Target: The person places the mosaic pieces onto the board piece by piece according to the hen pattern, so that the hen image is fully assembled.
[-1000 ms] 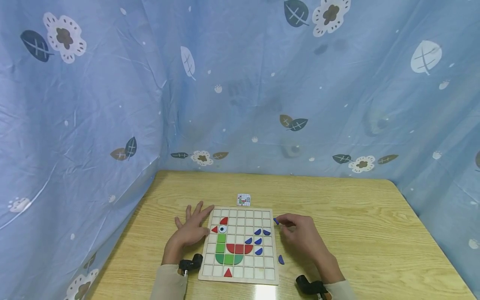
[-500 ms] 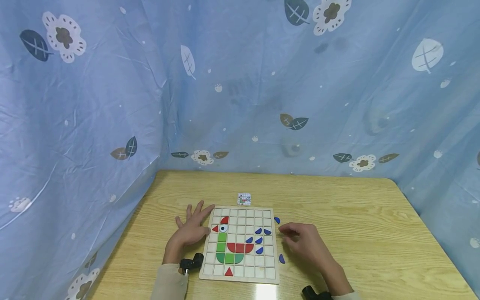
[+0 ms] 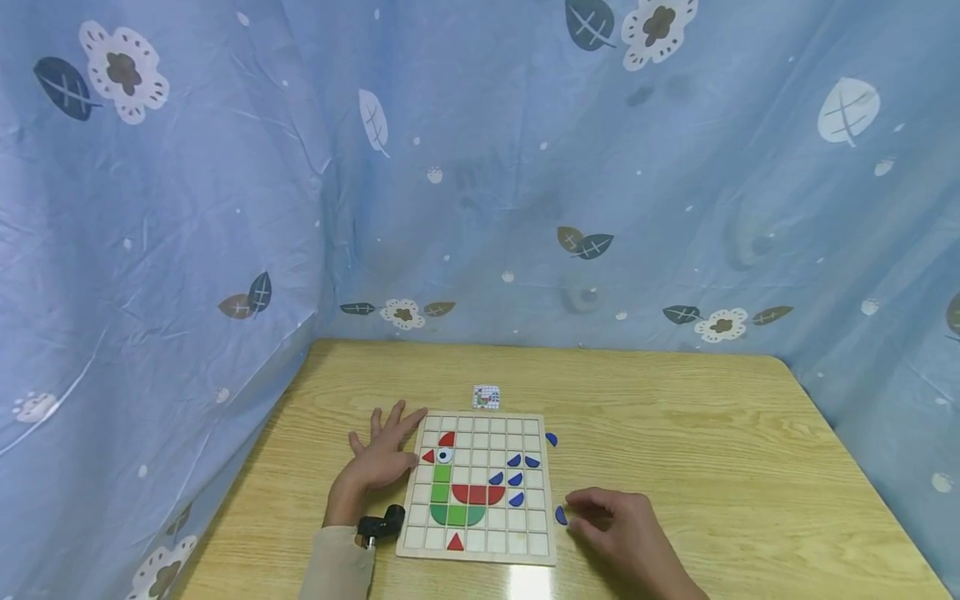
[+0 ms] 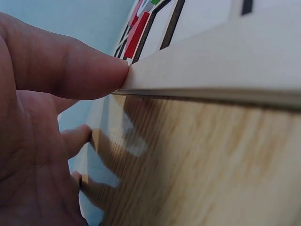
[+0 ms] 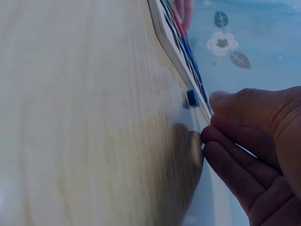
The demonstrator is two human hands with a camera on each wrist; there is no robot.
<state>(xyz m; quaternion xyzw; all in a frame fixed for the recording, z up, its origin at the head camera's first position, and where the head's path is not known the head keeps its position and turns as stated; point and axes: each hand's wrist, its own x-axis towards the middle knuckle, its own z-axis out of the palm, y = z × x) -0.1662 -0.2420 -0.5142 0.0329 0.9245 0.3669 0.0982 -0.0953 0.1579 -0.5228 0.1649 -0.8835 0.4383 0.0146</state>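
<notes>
A wooden grid board point(image 3: 497, 542) lies on the table, with red, green and blue pieces forming a bird-like figure. My left hand point(image 3: 381, 458) has its fingers spread at the board's left side; in the left wrist view its thumb point(image 4: 75, 66) touches the board's edge. Right of the board, my right hand point(image 3: 626, 533) is close to a loose blue half-circle piece point(image 3: 561, 515), thumb and fingers parted and holding nothing. The right wrist view has that blue piece point(image 5: 193, 99) just short of the thumb tip point(image 5: 220, 100). Another blue half-circle piece point(image 3: 552, 439) lies by the board's upper right edge.
A small picture card point(image 3: 486, 397) with a similar pattern lies behind the board. The wooden table point(image 3: 675, 417) runs back to a blue floral curtain point(image 3: 480, 208), which also hangs at both sides.
My right hand has let go of the upper blue half-circle piece, leaving it beside the board, and has moved down toward the lower one. My left hand stays in place.
</notes>
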